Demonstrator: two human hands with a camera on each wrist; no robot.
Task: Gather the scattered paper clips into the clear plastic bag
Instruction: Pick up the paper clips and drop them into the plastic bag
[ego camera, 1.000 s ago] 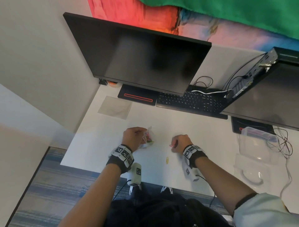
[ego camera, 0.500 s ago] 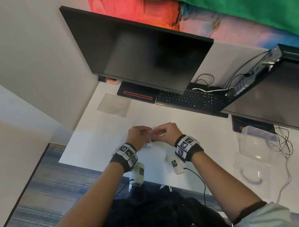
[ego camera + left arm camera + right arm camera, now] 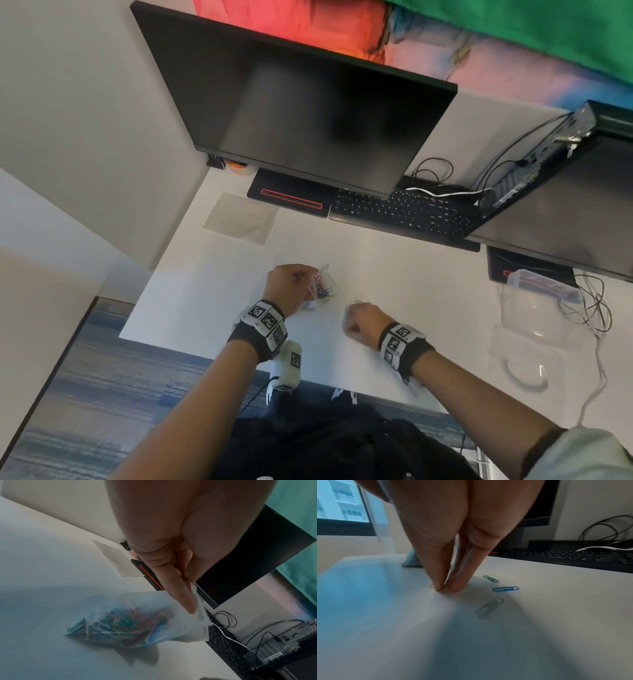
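My left hand (image 3: 291,286) pinches the top rim of the clear plastic bag (image 3: 323,287), whose bottom rests on the white desk (image 3: 212,294). In the left wrist view the bag (image 3: 128,622) holds several coloured paper clips. My right hand (image 3: 363,322) is down on the desk to the right of the bag. Its thumb and fingertips (image 3: 453,588) pinch together on a yellow paper clip (image 3: 431,587), mostly hidden beneath them. Just beyond lie a green clip (image 3: 490,578), a blue clip (image 3: 505,589) and a pale clip (image 3: 490,607). One loose clip (image 3: 359,302) shows above my knuckles.
A black monitor (image 3: 308,113) and keyboard (image 3: 404,212) stand behind the work area. A second monitor (image 3: 565,212) overhangs at right, with clear plastic containers (image 3: 541,291) and cables (image 3: 596,308) below it. A translucent square sheet (image 3: 239,219) lies back left. The desk's front edge (image 3: 191,353) is close.
My right hand carried a red clip to the bag's mouth, then came back right and down onto the yellow clip. My left hand kept its hold on the bag.
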